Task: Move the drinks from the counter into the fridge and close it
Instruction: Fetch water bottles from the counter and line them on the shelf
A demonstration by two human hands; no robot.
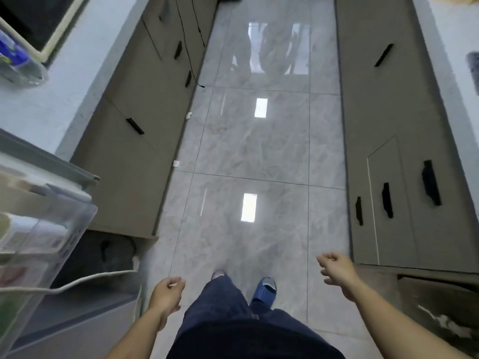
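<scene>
My left hand (166,294) hangs low over the floor with loosely curled fingers and holds nothing. My right hand (337,272) is out to the right, also loosely curled and empty. The open fridge door (49,211) stands at the left edge, its clear shelf bins showing blurred packages. A clear plastic drink bottle with a blue label (15,60) stands on the pale counter (51,99) at the upper left. Both hands are well away from the bottle and the door.
A narrow aisle of glossy grey floor tiles (254,151) runs ahead between brown cabinets with black handles, the left cabinets (134,120) and the right cabinets (394,151). A white cable (77,283) crosses below the fridge door. My legs and blue slippers are at the bottom centre.
</scene>
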